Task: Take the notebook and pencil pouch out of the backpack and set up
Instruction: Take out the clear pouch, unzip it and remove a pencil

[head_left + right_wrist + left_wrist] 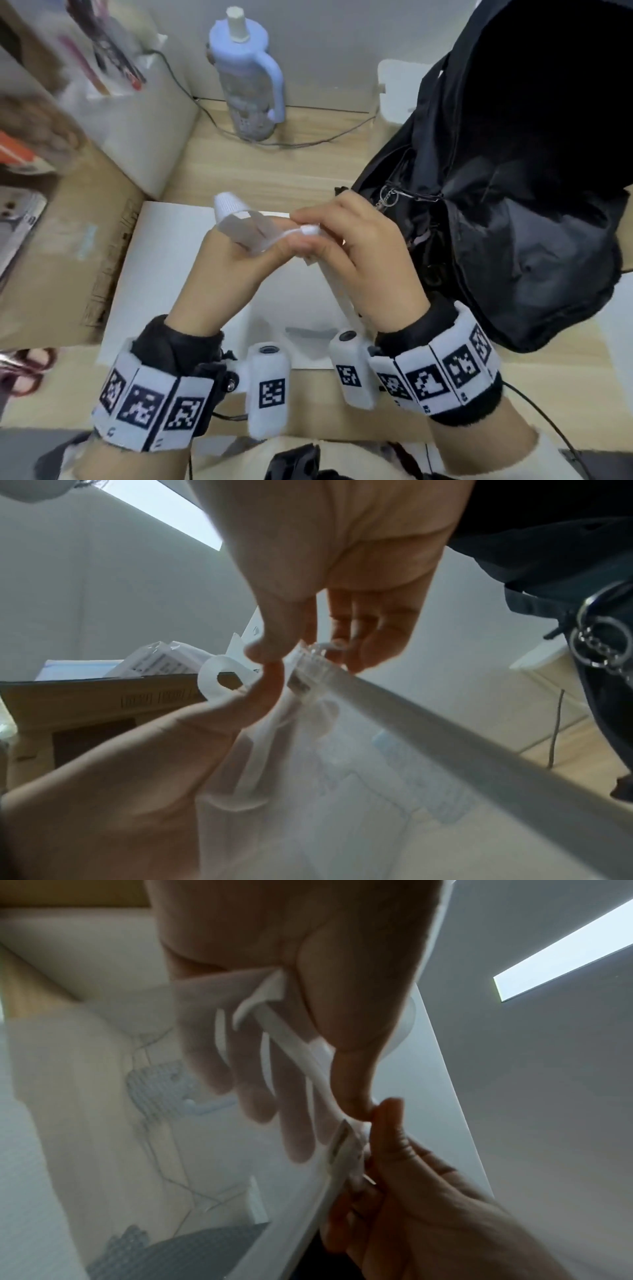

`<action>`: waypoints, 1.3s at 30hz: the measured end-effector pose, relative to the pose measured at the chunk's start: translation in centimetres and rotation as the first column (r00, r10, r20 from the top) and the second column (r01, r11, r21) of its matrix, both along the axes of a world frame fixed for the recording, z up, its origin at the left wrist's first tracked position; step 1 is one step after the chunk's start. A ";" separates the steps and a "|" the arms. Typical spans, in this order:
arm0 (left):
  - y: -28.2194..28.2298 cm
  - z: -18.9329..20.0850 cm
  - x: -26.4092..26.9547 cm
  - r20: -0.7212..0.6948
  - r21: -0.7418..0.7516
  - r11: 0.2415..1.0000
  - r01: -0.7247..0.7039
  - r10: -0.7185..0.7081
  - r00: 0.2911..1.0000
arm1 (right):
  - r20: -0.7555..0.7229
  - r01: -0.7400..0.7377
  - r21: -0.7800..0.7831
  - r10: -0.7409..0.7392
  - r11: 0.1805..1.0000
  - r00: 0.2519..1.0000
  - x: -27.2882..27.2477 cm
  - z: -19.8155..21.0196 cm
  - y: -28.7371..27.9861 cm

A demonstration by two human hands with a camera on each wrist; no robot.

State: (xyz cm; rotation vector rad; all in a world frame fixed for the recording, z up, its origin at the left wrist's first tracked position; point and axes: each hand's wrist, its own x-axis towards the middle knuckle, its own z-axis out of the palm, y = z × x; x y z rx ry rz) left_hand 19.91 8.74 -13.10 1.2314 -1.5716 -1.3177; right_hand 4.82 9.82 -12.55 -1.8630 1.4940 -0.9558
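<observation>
The backpack (534, 212) is shiny black cloth, the pouch (342, 791) see-through plastic, the table (274, 171) smooth pale wood.

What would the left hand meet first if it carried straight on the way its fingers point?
The left hand points up and right toward the right hand, which it already touches at the translucent pencil pouch. Past that lies the black backpack. Depth is unclear.

Above a white notebook (164, 274) lying on the wooden tabletop (274, 171), the left hand (233, 260) and right hand (359, 253) meet on a translucent pencil pouch (253, 226). A black backpack (513, 171) slumps open alongside, a pale-blue bottle (246, 78) behind.
</observation>
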 end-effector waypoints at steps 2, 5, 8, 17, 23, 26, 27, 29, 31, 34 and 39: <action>0.1 -0.2 0.7 -0.008 0.007 0.999 -0.045 0.045 0.999 | 0.082 0.015 -0.013 -0.014 1.000 0.997 0.5 -0.5 0.0; 0.3 -0.6 1.5 -0.081 0.021 0.994 -0.108 0.109 0.991 | 0.185 0.053 0.088 -0.069 0.995 0.980 1.4 -0.5 0.1; 0.1 -0.9 2.2 -0.104 -0.028 0.994 -0.104 0.100 0.990 | 0.319 0.004 0.160 -0.055 0.987 0.946 2.2 0.0 0.5; -0.8 -0.4 5.9 -0.368 -0.133 0.909 -0.396 0.325 0.871 | 0.044 0.351 0.170 -0.363 0.921 0.931 -3.1 -5.1 1.3; -0.6 -4.1 6.5 -0.244 -0.007 0.998 -0.065 0.061 0.968 | 0.042 0.517 0.111 -0.524 0.848 0.851 -3.9 -6.1 2.3; 0.0 -5.0 7.4 -0.383 0.226 0.951 0.210 -0.111 0.917 | 0.103 0.545 0.093 -0.552 0.833 0.827 -3.5 -5.9 2.3; 0.1 -4.9 7.6 -0.449 0.327 0.903 0.279 -0.112 0.887 | 0.124 0.555 0.071 -0.559 0.829 0.819 -3.4 -5.8 2.3; 0.8 -4.6 7.7 -0.458 0.451 0.820 0.353 -0.128 0.880 | 0.172 0.567 0.030 -0.563 0.823 0.808 -2.9 -5.4 2.1; 1.1 -4.7 7.4 -0.347 0.488 0.786 0.380 -0.225 0.910 | 0.221 0.548 0.004 -0.535 0.837 0.815 -2.3 -4.9 1.8; 0.9 -4.9 6.4 -0.223 0.575 0.665 0.476 -0.433 0.874 | 0.248 0.466 -0.028 -0.445 0.885 0.861 -1.2 -3.9 1.3; 1.2 -6.1 3.6 -0.316 0.622 0.571 0.536 -0.443 0.839 | 0.360 0.293 -0.025 -0.265 0.956 0.894 1.0 -2.0 0.8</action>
